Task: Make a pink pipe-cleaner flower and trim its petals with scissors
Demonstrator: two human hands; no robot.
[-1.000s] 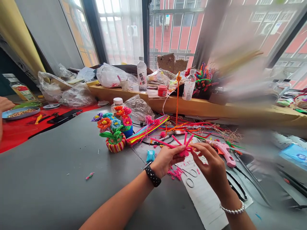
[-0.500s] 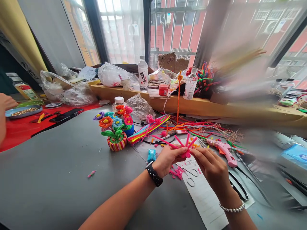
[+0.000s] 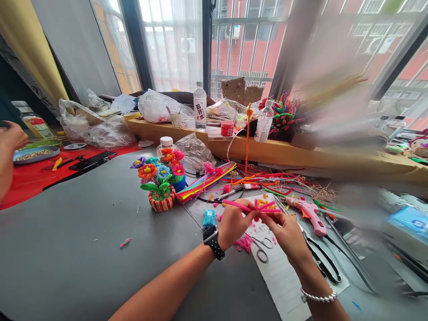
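Several pink pipe cleaners (image 3: 267, 205), joined at a centre and spreading outward, are held above the paper (image 3: 284, 272). My left hand (image 3: 234, 225), with a dark watch on its wrist, pinches them from the left. From the right, my right hand (image 3: 284, 232) has its fingers closed on the same pieces near the centre. Small scissors (image 3: 262, 249) lie on the paper just below the hands, beside pink scraps (image 3: 244, 243). A small blue packet (image 3: 209, 218) rests left of my left hand.
Flower pots of pipe cleaners (image 3: 162, 200) stand left of centre, near a colourful bundle (image 3: 207, 183). A pink glue gun (image 3: 310, 214) and black-handled pliers (image 3: 326, 263) lie at right. A bottle (image 3: 199, 107) stands on the ledge. Another person's hand (image 3: 13, 136) is at far left.
The pink pieces have turned and now lie flatter. My right hand has shifted slightly left and rotated, its fingers nearer my left hand. The other person's hand has moved slightly right.
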